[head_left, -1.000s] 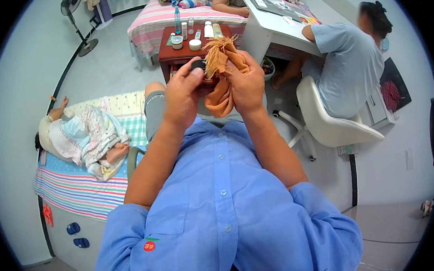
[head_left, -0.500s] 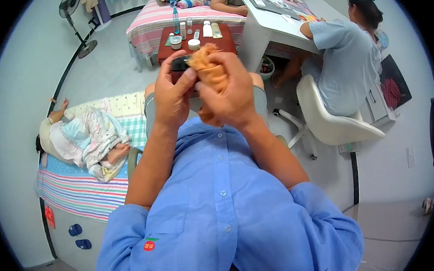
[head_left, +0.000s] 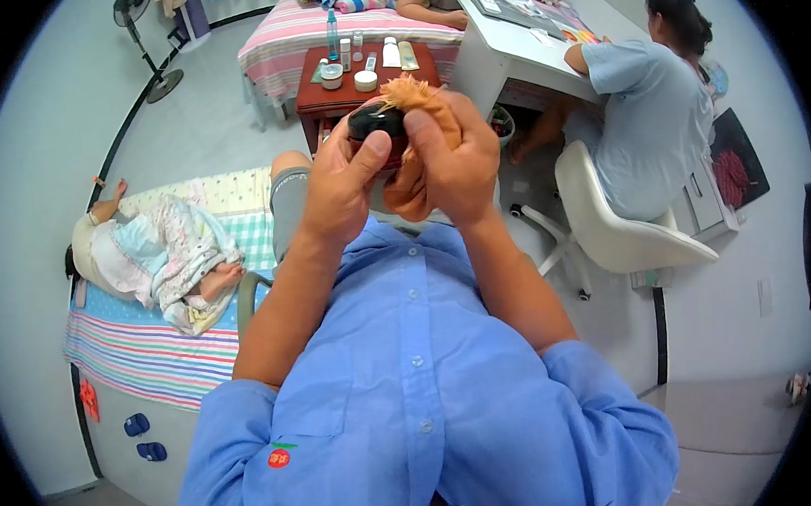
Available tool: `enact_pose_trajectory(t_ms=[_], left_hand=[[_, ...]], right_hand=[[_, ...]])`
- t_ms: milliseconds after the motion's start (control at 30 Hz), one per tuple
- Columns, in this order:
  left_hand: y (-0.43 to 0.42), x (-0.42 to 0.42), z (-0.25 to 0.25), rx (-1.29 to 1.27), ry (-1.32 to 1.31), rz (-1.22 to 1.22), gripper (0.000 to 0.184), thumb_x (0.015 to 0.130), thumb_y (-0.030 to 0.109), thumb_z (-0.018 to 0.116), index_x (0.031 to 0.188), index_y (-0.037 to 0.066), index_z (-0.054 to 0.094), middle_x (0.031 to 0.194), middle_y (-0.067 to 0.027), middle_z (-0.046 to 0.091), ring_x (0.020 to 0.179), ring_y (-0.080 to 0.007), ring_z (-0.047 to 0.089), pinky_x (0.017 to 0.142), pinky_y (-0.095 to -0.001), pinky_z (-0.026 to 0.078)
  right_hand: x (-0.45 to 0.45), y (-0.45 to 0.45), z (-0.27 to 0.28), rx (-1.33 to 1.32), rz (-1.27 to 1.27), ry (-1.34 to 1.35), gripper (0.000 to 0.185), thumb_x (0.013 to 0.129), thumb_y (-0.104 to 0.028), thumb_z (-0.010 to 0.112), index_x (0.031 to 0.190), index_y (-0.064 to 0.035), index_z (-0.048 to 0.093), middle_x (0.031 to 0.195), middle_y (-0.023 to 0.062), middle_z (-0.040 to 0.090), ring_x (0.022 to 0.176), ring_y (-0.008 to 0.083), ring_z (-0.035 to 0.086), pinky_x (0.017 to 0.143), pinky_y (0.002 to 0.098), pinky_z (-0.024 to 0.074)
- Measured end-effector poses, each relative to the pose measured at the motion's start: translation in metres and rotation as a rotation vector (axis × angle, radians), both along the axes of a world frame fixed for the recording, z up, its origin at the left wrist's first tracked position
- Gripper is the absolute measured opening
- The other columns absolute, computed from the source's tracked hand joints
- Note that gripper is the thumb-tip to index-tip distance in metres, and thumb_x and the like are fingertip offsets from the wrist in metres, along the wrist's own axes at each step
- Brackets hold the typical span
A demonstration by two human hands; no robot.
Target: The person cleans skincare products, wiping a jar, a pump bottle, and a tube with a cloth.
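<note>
Between thumb and fingers, my left hand (head_left: 341, 179) grips a glossy black rounded object (head_left: 375, 121). My right hand (head_left: 460, 160) is closed around an orange cloth (head_left: 409, 191) with a frayed fringe, and its fringed end touches the black object's right side. Part of the cloth hangs below my right fingers. Just beyond my hands, a red-brown small table (head_left: 319, 96) bears a white-lidded jar (head_left: 365, 80), a clear tub (head_left: 331, 74), a blue spray bottle (head_left: 333, 37) and several tubes and bottles.
A person in light blue (head_left: 648, 116) sits on a white chair (head_left: 636, 243) at a white desk (head_left: 514, 45). Another person (head_left: 435, 3) leans on the pink striped bed (head_left: 279, 41). Someone lies on a floor mat (head_left: 157, 354) at left. A fan (head_left: 143, 56) stands behind.
My right hand and the cloth moved over the black object and back to the right. The black object now shows more fully in my left hand. The seated person's head has turned.
</note>
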State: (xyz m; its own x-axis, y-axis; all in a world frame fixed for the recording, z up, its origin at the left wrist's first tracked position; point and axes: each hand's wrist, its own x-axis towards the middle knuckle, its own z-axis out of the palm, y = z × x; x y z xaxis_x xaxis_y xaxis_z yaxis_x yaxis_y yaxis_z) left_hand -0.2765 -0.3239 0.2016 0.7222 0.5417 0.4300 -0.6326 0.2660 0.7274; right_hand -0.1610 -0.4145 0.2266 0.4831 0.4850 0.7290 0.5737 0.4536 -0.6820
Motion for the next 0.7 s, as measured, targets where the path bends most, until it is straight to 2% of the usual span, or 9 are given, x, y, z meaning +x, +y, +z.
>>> enact_pose_trajectory(t_ms=[100, 167, 233, 300, 367, 400, 433, 533, 700], left_hand=[[0.012, 0.001, -0.008, -0.157, -0.031, 0.056, 0.051, 0.099, 0.019, 0.069, 0.140, 0.000, 0.047, 0.130, -0.0121, 0.061, 0.117, -0.0198, 0.063, 0.097, -0.0336, 0.055], [0.017, -0.005, -0.008, -0.144, -0.074, 0.079, 0.050, 0.097, 0.017, 0.071, 0.138, 0.000, 0.048, 0.130, -0.0128, 0.061, 0.116, -0.0214, 0.065, 0.096, -0.0353, 0.057], [0.017, -0.010, -0.003, -0.133, -0.008, 0.045, 0.052, 0.095, 0.014, 0.073, 0.138, 0.000, 0.048, 0.130, -0.0126, 0.061, 0.114, -0.0210, 0.065, 0.095, -0.0353, 0.057], [0.012, -0.007, -0.003, -0.090, 0.038, 0.059, 0.049, 0.101, 0.023, 0.067, 0.139, 0.000, 0.048, 0.132, -0.0139, 0.061, 0.117, -0.0218, 0.063, 0.099, -0.0379, 0.055], [-0.001, -0.005, 0.009, -0.169, -0.095, -0.130, 0.047, 0.107, 0.033, 0.054, 0.140, 0.000, 0.047, 0.133, -0.0150, 0.060, 0.121, -0.0224, 0.060, 0.104, -0.0416, 0.051], [0.001, -0.005, 0.006, -0.157, -0.033, -0.079, 0.050, 0.110, 0.039, 0.043, 0.141, 0.000, 0.047, 0.134, -0.0163, 0.060, 0.124, -0.0229, 0.058, 0.106, -0.0451, 0.048], [0.001, -0.005, 0.005, -0.161, -0.034, -0.079, 0.050, 0.110, 0.039, 0.043, 0.141, 0.000, 0.047, 0.134, -0.0163, 0.060, 0.124, -0.0229, 0.058, 0.106, -0.0451, 0.048], [0.005, -0.006, 0.004, -0.164, -0.052, -0.054, 0.047, 0.110, 0.036, 0.044, 0.141, 0.000, 0.047, 0.133, -0.0155, 0.060, 0.122, -0.0216, 0.060, 0.104, -0.0423, 0.050], [0.022, -0.013, -0.008, -0.035, -0.062, -0.077, 0.050, 0.099, 0.020, 0.070, 0.137, 0.000, 0.046, 0.128, -0.0134, 0.062, 0.113, -0.0186, 0.064, 0.098, -0.0338, 0.054]], right_hand=[[-0.009, 0.002, -0.002, 0.160, -0.105, -0.386, 0.031, 0.076, -0.014, 0.080, 0.102, -0.0022, 0.068, 0.098, 0.0155, 0.067, 0.090, 0.0348, 0.065, 0.080, 0.0410, 0.0530], [-0.015, 0.006, -0.003, 0.162, -0.116, -0.444, 0.029, 0.076, -0.014, 0.080, 0.099, -0.0025, 0.067, 0.096, 0.0152, 0.066, 0.088, 0.0342, 0.066, 0.079, 0.0409, 0.0528], [-0.012, 0.005, -0.003, 0.112, -0.105, -0.336, 0.028, 0.077, -0.015, 0.080, 0.098, -0.0021, 0.067, 0.095, 0.0149, 0.066, 0.087, 0.0337, 0.065, 0.078, 0.0407, 0.0527], [-0.009, 0.005, -0.004, 0.063, -0.080, -0.228, 0.027, 0.078, -0.015, 0.080, 0.097, -0.0017, 0.067, 0.094, 0.0147, 0.065, 0.085, 0.0331, 0.065, 0.078, 0.0404, 0.0527], [-0.004, 0.003, -0.007, -0.019, -0.080, 0.088, 0.027, 0.079, -0.015, 0.079, 0.098, -0.0017, 0.067, 0.093, 0.0144, 0.065, 0.083, 0.0317, 0.065, 0.076, 0.0399, 0.0525], [-0.005, 0.001, -0.005, -0.022, -0.081, 0.087, 0.027, 0.079, -0.015, 0.079, 0.098, -0.0017, 0.067, 0.093, 0.0144, 0.065, 0.083, 0.0317, 0.065, 0.076, 0.0399, 0.0525], [-0.006, -0.003, -0.002, -0.004, -0.085, -0.027, 0.027, 0.078, -0.016, 0.079, 0.098, -0.0017, 0.067, 0.093, 0.0139, 0.065, 0.082, 0.0314, 0.065, 0.076, 0.0397, 0.0524], [-0.008, -0.005, 0.002, 0.070, -0.075, -0.390, 0.030, 0.075, -0.017, 0.080, 0.098, -0.0014, 0.067, 0.096, 0.0136, 0.065, 0.083, 0.0314, 0.064, 0.073, 0.0397, 0.0515], [-0.009, 0.001, 0.004, 0.160, -0.128, -0.523, 0.031, 0.076, -0.016, 0.081, 0.099, -0.0008, 0.066, 0.102, 0.0160, 0.064, 0.090, 0.0321, 0.064, 0.079, 0.0396, 0.0518]])
